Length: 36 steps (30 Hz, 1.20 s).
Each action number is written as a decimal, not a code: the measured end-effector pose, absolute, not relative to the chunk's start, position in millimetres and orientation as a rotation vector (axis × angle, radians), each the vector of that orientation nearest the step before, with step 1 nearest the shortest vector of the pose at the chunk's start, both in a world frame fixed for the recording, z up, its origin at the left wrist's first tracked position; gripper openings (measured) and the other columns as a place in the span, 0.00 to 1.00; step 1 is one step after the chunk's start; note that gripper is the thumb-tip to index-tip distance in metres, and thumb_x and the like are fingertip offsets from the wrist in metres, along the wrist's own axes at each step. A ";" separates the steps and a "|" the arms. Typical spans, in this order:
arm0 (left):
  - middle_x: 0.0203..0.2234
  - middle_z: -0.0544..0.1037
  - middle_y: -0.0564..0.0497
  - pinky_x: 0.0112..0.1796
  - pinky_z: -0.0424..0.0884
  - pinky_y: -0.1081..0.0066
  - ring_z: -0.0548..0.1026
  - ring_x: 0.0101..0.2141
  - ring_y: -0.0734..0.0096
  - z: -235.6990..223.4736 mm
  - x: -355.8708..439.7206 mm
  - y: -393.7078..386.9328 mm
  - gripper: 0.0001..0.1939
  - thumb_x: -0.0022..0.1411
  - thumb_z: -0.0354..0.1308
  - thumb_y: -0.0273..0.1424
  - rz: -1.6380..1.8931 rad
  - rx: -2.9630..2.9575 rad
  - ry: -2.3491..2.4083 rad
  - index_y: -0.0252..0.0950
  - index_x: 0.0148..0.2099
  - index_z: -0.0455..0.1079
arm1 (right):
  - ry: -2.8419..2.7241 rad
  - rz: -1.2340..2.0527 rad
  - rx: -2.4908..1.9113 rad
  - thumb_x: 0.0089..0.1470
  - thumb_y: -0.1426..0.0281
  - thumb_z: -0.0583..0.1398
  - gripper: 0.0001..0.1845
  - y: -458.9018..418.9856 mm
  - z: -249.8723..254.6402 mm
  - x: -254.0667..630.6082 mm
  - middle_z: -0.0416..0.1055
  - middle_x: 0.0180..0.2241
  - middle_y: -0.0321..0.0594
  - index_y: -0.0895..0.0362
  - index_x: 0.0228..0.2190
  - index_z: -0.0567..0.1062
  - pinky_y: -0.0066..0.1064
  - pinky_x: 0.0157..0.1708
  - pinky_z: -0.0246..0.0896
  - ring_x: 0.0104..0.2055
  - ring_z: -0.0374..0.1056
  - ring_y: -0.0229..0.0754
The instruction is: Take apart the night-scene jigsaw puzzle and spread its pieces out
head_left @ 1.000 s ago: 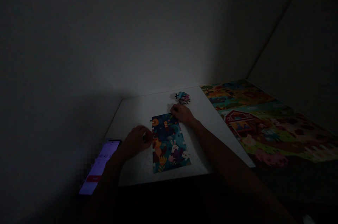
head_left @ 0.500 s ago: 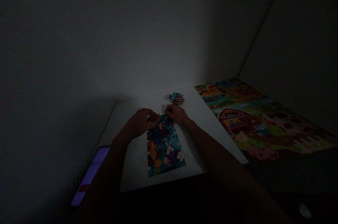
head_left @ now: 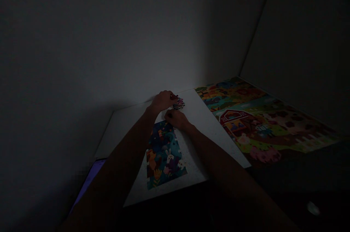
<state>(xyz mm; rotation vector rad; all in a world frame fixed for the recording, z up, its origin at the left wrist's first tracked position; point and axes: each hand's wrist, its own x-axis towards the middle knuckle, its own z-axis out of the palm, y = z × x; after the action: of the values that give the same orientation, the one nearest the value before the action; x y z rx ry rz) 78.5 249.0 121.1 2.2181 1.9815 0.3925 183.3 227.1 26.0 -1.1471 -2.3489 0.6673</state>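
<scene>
A partly joined jigsaw puzzle (head_left: 164, 155) with a white rabbit and other animals on dark blue lies on the white board. My left hand (head_left: 164, 100) is beyond its far edge, beside a small pile of puzzle pieces (head_left: 179, 104). Between its thumb and fingers sits a dark reddish puzzle piece (head_left: 172, 97), dimly lit. My right hand (head_left: 176, 118) rests at the puzzle's far right corner, fingers curled together. Whatever its fingertips may hold is hidden in shadow.
The white board (head_left: 216, 141) carries the puzzle and the pile. To the right lies a large colourful farm and animal picture (head_left: 251, 126). A lit phone (head_left: 89, 179) is at the left, partly behind my left forearm. A wall (head_left: 153, 42) rises behind.
My left hand has moved away from the puzzle's upper left corner, forward and right to the pile, with the reddish piece. My right hand stays near the far edge.
</scene>
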 end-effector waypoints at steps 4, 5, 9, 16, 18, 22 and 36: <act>0.38 0.81 0.42 0.45 0.70 0.61 0.77 0.43 0.55 104.9 85.9 264.3 0.15 0.57 0.65 0.43 0.443 2.168 1.981 0.36 0.38 0.78 | -2.334 0.690 -1.145 0.63 0.65 0.53 0.14 226.7 26.3 183.9 0.79 0.41 0.44 0.56 0.39 0.78 0.30 0.36 0.60 0.40 0.73 0.44; 0.38 0.81 0.43 0.46 0.70 0.61 0.77 0.43 0.55 99.9 86.4 266.8 0.14 0.56 0.66 0.43 0.470 2.146 1.980 0.37 0.37 0.77 | -2.329 0.694 -1.149 0.63 0.65 0.53 0.15 227.2 25.7 183.7 0.79 0.41 0.44 0.56 0.39 0.78 0.30 0.36 0.60 0.40 0.73 0.44; 0.40 0.80 0.42 0.53 0.67 0.59 0.74 0.49 0.52 82.2 84.9 273.1 0.15 0.51 0.70 0.41 0.643 2.048 1.966 0.38 0.37 0.77 | -2.271 0.729 -1.167 0.63 0.65 0.53 0.15 229.3 23.2 181.5 0.79 0.40 0.45 0.56 0.38 0.78 0.30 0.37 0.61 0.42 0.74 0.45; 0.55 0.74 0.40 0.58 0.63 0.58 0.70 0.57 0.55 71.6 63.5 277.3 0.21 0.66 0.53 0.41 1.132 1.657 1.972 0.35 0.55 0.69 | -1.794 0.728 -1.328 0.58 0.65 0.56 0.11 235.4 27.0 189.2 0.77 0.38 0.41 0.54 0.38 0.77 0.34 0.43 0.64 0.42 0.72 0.46; 0.55 0.74 0.41 0.55 0.66 0.61 0.72 0.55 0.59 64.3 60.2 274.2 0.21 0.69 0.46 0.41 1.228 1.525 1.926 0.36 0.56 0.68 | -1.542 0.655 -1.316 0.59 0.64 0.54 0.14 246.8 24.3 194.4 0.75 0.41 0.43 0.54 0.40 0.76 0.36 0.47 0.64 0.45 0.70 0.46; 0.52 0.77 0.44 0.52 0.70 0.64 0.74 0.53 0.62 40.7 72.7 270.6 0.23 0.69 0.45 0.46 1.310 1.379 1.791 0.37 0.55 0.69 | -1.299 0.722 -1.222 0.58 0.58 0.55 0.25 277.0 11.6 195.1 0.68 0.54 0.54 0.60 0.52 0.71 0.42 0.59 0.58 0.58 0.63 0.50; 0.57 0.74 0.43 0.51 0.72 0.65 0.74 0.56 0.67 29.7 96.8 274.5 0.38 0.73 0.17 0.44 1.206 1.279 1.709 0.38 0.65 0.60 | -1.672 1.003 -1.110 0.60 0.41 0.49 0.48 294.4 -1.2 190.5 0.45 0.70 0.54 0.62 0.67 0.54 0.44 0.70 0.32 0.74 0.34 0.48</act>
<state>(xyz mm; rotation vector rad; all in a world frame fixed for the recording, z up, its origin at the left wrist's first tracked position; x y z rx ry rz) 96.8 274.5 29.7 1.2785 1.7090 1.2056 190.5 294.4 -1.2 -1.1103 -1.6721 1.0031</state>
